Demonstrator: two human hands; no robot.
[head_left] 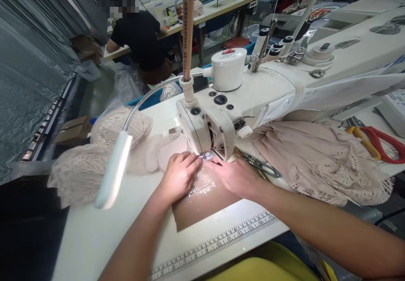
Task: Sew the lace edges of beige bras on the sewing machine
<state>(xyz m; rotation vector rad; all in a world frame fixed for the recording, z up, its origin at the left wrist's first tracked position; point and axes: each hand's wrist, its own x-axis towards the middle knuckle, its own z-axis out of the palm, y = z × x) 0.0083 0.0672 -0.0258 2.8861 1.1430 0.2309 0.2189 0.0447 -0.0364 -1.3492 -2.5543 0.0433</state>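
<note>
Left hand (179,175) and right hand (236,175): centre of frame, close together, unclenched, pressed flat on tan fabric piece (202,203) at foot of sewing machine (221,116). Thread snips (262,167) just right. Lace heap (95,158) left, second lace heap (316,163) right. White desk (95,230); printed ruler (221,241) along lower edge.

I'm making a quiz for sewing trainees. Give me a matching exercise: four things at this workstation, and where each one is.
Things:
1 lamp
2 red-handled scissors
3 thread snips
4 printed ruler

Places:
A along the near edge of the table
B far right, beyond the lace pile
C left of the left hand
D beside the right hand, near the needle

Pairs: 1-C, 2-B, 3-D, 4-A.
</note>
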